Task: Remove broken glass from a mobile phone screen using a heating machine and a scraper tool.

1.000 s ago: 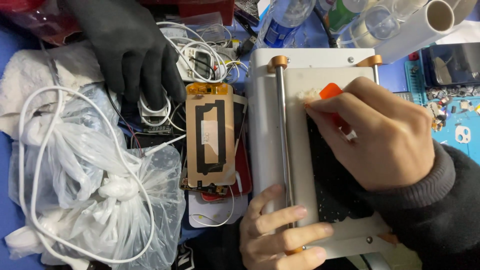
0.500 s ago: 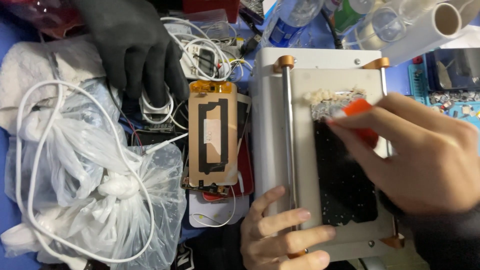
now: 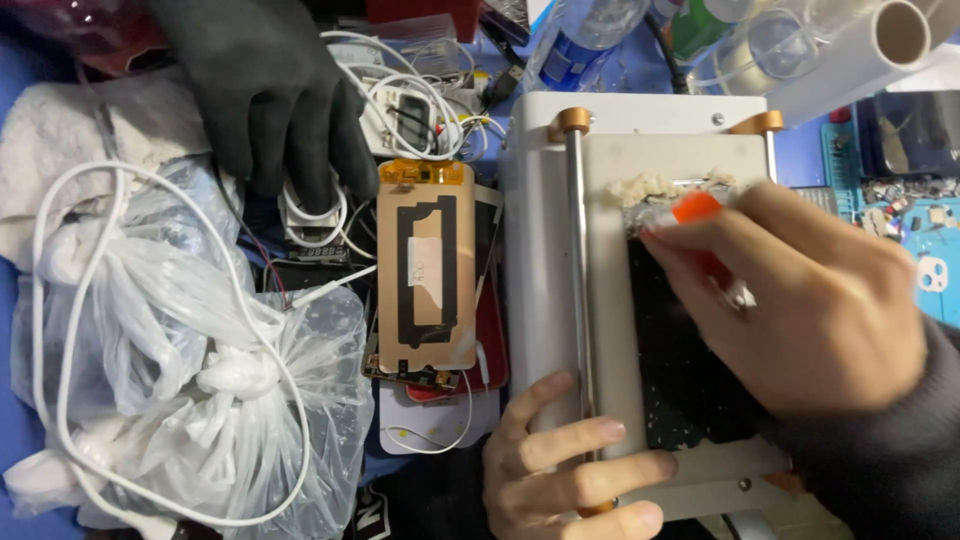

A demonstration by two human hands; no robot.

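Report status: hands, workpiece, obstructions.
Right hand grips orange scraper tool on black glass panel. Left hand steadies white metal machine. Residue heap at panel top.

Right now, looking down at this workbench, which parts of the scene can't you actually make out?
All from the head view:
- The orange tool: only its tip shows; the right hand covers the rest.
- The dark panel on the white machine: its right part lies under that hand.
- The left hand: cut off by the bottom edge.
- The white roll: cut off by the top right corner.
- The small parts at the right edge: too tiny to identify.
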